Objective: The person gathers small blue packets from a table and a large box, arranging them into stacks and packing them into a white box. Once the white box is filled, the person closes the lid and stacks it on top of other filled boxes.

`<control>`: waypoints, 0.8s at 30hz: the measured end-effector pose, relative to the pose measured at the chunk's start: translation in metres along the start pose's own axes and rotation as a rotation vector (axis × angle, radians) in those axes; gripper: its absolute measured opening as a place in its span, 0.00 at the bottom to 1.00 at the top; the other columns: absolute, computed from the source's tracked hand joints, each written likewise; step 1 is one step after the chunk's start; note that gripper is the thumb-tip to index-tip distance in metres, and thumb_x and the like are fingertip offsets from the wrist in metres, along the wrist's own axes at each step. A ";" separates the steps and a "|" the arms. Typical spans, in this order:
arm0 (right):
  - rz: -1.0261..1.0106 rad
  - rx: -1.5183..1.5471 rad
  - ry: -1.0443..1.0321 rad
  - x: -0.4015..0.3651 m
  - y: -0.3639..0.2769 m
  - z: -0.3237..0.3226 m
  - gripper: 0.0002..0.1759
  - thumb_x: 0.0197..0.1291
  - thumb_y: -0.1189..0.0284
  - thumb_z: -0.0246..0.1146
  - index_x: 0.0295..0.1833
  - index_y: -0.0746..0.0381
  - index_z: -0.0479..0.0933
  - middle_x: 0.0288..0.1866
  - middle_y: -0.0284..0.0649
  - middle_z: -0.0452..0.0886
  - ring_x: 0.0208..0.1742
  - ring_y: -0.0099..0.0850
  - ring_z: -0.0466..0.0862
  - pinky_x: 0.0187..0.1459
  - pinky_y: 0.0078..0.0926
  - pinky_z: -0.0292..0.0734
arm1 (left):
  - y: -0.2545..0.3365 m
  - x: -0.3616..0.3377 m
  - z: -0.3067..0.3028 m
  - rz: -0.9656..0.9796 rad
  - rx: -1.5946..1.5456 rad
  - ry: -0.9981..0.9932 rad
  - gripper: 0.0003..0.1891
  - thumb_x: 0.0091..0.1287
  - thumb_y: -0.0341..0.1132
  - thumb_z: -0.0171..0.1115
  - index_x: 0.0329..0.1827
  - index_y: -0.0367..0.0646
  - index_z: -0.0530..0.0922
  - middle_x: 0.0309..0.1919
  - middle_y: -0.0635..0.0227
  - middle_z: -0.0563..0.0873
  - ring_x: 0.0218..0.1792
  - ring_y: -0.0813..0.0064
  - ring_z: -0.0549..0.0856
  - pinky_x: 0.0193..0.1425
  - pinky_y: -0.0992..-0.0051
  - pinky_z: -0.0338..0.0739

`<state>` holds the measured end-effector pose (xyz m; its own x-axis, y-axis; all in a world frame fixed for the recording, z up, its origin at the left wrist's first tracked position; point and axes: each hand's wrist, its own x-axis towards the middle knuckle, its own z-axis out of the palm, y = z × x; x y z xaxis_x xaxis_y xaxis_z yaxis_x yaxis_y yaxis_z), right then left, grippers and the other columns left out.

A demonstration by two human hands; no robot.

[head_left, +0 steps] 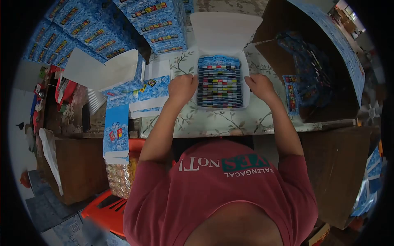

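Observation:
An open white box (245, 98) stands on the table in front of me, its lid (225, 30) raised at the far side. Inside it, a row of blue-topped packets (219, 82) with colourful strips fills most of the space. My left hand (182, 87) is closed at the box's left wall. On the opposite side, my right hand (261, 87) grips the right wall, fingers curled and thumb near the rim. The fingertips of both hands are partly hidden.
Right of the box, a large open carton (271, 53) holds many blue packets (314, 69). Flat printed box blanks (117, 129) and an open box (123, 74) lie to the left. Stacked blue boxes (158, 26) rise behind. A red chair (108, 211) stands below left.

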<state>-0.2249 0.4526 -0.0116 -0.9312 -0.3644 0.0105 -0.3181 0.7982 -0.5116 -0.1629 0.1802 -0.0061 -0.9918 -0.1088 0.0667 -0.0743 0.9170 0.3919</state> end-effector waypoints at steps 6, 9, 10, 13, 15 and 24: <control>0.104 -0.050 -0.061 0.010 -0.010 -0.006 0.24 0.65 0.54 0.54 0.29 0.64 0.77 0.24 0.45 0.80 0.30 0.41 0.82 0.35 0.38 0.74 | -0.002 -0.006 0.029 0.055 -0.255 0.327 0.16 0.67 0.44 0.54 0.37 0.38 0.81 0.33 0.50 0.85 0.33 0.51 0.85 0.37 0.57 0.79; 0.083 -0.046 -0.016 0.019 0.001 0.016 0.23 0.65 0.55 0.54 0.29 0.64 0.76 0.25 0.47 0.79 0.31 0.44 0.81 0.36 0.40 0.74 | -0.008 0.010 0.040 -0.017 -0.016 0.058 0.17 0.67 0.43 0.53 0.32 0.37 0.81 0.30 0.49 0.85 0.32 0.49 0.84 0.37 0.56 0.79; 0.031 -0.076 0.043 0.022 -0.002 0.018 0.22 0.64 0.56 0.54 0.29 0.65 0.76 0.26 0.49 0.79 0.32 0.46 0.81 0.36 0.41 0.74 | 0.000 0.008 0.027 -0.014 -0.015 0.062 0.17 0.67 0.43 0.53 0.32 0.37 0.81 0.30 0.49 0.85 0.32 0.49 0.84 0.37 0.56 0.79; -0.021 -0.168 0.105 -0.015 -0.021 0.002 0.19 0.63 0.60 0.53 0.29 0.64 0.76 0.27 0.50 0.80 0.33 0.49 0.81 0.36 0.44 0.75 | 0.013 -0.008 0.001 0.042 0.101 -0.011 0.18 0.67 0.42 0.52 0.27 0.37 0.81 0.26 0.48 0.83 0.31 0.48 0.84 0.37 0.55 0.78; -0.046 -0.130 0.139 0.005 -0.011 0.002 0.18 0.63 0.61 0.53 0.29 0.64 0.76 0.27 0.50 0.79 0.33 0.50 0.80 0.36 0.45 0.74 | 0.008 -0.018 0.000 0.051 -0.015 0.120 0.19 0.67 0.40 0.51 0.23 0.37 0.81 0.21 0.49 0.82 0.29 0.47 0.83 0.35 0.53 0.78; -0.061 0.002 0.122 0.007 -0.008 0.003 0.18 0.63 0.62 0.54 0.30 0.66 0.77 0.26 0.51 0.79 0.30 0.49 0.80 0.34 0.42 0.74 | -0.001 -0.005 -0.008 0.104 -0.026 0.134 0.18 0.66 0.39 0.52 0.23 0.37 0.80 0.20 0.52 0.81 0.25 0.49 0.82 0.32 0.55 0.77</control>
<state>-0.2289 0.4422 -0.0100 -0.9250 -0.3507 0.1461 -0.3742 0.7752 -0.5090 -0.1566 0.1765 0.0004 -0.9712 -0.0658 0.2288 0.0322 0.9159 0.4001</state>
